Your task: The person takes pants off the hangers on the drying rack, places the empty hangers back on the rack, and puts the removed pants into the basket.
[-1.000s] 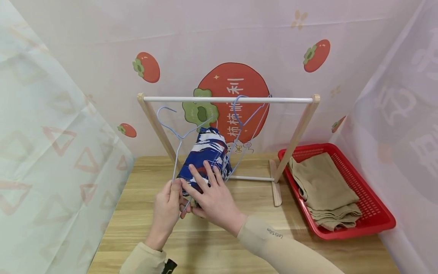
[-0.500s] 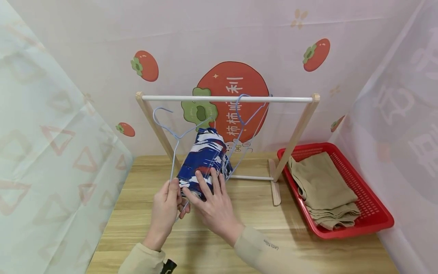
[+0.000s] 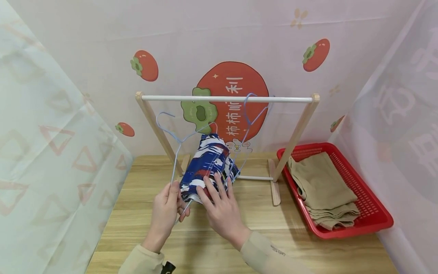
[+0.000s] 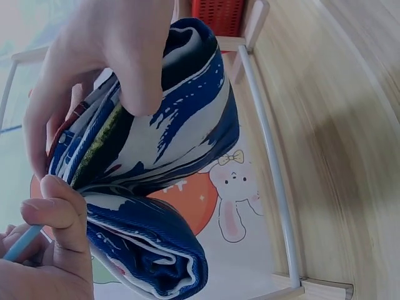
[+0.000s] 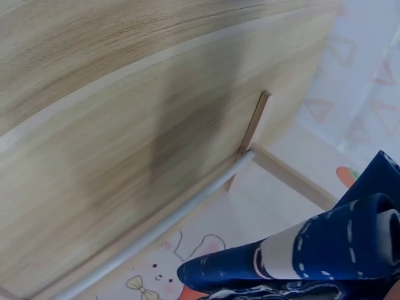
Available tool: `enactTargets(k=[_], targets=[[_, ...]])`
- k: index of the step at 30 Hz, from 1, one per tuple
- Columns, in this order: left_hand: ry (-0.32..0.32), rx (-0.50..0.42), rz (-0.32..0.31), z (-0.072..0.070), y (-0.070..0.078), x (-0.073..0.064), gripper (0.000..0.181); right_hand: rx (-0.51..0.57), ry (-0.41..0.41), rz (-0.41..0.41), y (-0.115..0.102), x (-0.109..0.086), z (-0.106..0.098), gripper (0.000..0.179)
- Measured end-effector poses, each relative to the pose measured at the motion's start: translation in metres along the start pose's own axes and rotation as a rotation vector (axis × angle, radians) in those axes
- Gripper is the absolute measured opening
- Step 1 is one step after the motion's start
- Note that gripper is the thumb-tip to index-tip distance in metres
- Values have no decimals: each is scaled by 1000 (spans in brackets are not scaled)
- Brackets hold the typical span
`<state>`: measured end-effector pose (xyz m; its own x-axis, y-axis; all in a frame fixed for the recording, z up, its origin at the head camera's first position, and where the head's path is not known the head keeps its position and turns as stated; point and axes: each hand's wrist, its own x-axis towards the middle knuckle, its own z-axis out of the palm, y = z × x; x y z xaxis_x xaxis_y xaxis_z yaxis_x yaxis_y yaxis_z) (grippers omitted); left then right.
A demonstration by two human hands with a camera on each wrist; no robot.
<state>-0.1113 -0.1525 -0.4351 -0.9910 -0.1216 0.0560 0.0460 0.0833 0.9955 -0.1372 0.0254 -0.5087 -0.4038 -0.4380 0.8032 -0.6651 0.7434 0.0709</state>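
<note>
My left hand (image 3: 165, 207) grips a light blue wire hanger (image 3: 180, 140) by its side, below the rail. Draped over the hanger's lower bar is a folded blue, white and red patterned garment (image 3: 205, 158). Spread fingers of my right hand (image 3: 224, 213) lie on top of the garment. In the left wrist view the thumb of the right hand (image 4: 119, 44) presses the fabric from the other side, while the left hand (image 4: 56, 250) pinches the wire right at the garment's fold. The right wrist view shows only a rolled edge of the garment (image 5: 325, 240).
A wooden rack with a white rail (image 3: 164, 97) stands behind the hands. A second blue hanger (image 3: 249, 122) hangs from it, partly behind the garment. At right, a red basket (image 3: 371, 228) contains folded beige cloth (image 3: 325, 186). A printed curtain (image 3: 260, 38) encloses the wooden table (image 3: 137, 213).
The garment has shifted slightly down and right on the hanger, and the right hand has slid right with it. The second hanger has moved a little right along the rail.
</note>
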Motion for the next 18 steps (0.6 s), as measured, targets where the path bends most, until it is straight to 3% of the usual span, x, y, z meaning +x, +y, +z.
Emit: enactTargets(k=[8, 18], targets=[[-25, 8, -13, -1, -1, -4, 57, -25, 42, -140, 0, 0, -2, 40], [1, -5, -19, -7, -4, -9, 58, -13, 18, -75, -14, -3, 0, 44]])
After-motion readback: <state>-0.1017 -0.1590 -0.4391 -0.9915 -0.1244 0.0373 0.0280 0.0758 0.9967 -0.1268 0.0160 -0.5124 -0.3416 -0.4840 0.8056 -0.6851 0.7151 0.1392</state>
